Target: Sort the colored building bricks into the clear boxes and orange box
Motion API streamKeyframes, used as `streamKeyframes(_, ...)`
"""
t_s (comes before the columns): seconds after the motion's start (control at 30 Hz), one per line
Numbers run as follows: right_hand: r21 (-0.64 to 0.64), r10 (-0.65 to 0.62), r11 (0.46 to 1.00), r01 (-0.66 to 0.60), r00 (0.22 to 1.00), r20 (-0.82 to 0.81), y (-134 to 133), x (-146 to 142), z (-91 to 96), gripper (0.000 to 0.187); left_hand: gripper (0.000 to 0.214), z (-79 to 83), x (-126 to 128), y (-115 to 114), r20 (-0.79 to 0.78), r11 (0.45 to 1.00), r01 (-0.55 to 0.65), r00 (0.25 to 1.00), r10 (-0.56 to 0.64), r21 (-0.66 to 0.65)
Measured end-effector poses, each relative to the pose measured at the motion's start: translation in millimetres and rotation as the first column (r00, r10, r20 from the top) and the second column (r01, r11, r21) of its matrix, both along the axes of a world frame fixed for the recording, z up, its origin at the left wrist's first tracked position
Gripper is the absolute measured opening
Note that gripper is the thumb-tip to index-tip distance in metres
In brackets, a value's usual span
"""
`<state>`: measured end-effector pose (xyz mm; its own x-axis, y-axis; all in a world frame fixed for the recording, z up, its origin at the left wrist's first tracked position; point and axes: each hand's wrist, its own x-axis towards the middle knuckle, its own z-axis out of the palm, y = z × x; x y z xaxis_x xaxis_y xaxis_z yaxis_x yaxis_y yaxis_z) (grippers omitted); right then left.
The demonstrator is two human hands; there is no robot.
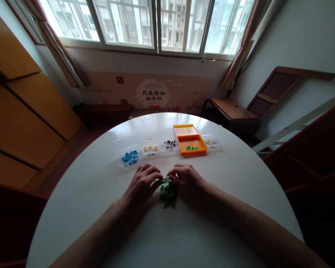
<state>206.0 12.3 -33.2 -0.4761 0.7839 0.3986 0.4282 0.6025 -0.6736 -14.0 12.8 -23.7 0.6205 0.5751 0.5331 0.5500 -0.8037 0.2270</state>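
A small pile of green and dark brown toy building bricks [169, 193] lies on the white table between my hands. At its far end a small green brick [166, 179] sits between my fingertips. My left hand [147, 179] is closed in a pinch against this brick from the left, and another bit of green shows in the gap between its fingers. From the right, my right hand [185, 175] pinches at the same brick with thumb and forefinger. The fingers partly cover the contact, and the brick's exact shape is too small to make out.
Beyond my hands stands a row of open boxes: a clear box [120, 162] with blue bricks, clear boxes with yellow [150, 152] and dark brown pieces [170, 143], an orange box [194, 153] with green bricks, and a clear box [219, 143] with cream pieces. The round table [86, 193] has a curved edge.
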Motion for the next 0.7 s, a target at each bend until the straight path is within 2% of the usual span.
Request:
streamKeyframes(0.17,-0.063,0.068,0.996,-0.07,0.997,-0.031,-1.1,-0.4,4.3,0.02,0.011,4.4,0.7,-1.8,0.029,0.996,-0.022,0.999,0.02,0.087)
streamKeyframes(0.33,-0.05,0.085,0.995,-0.087,0.995,-0.051,0.6,-0.6,0.6,0.018,0.008,5.1,0.5,-2.4,0.047,0.994,-0.022,0.999,0.016,0.111)
streamKeyframes(0.7,-0.02,0.015,1.0,-0.017,0.998,-0.067,1.0,-1.9,-2.7,0.012,0.005,3.1,0.3,-1.8,0.055,0.99,-0.051,0.998,0.044,0.131)
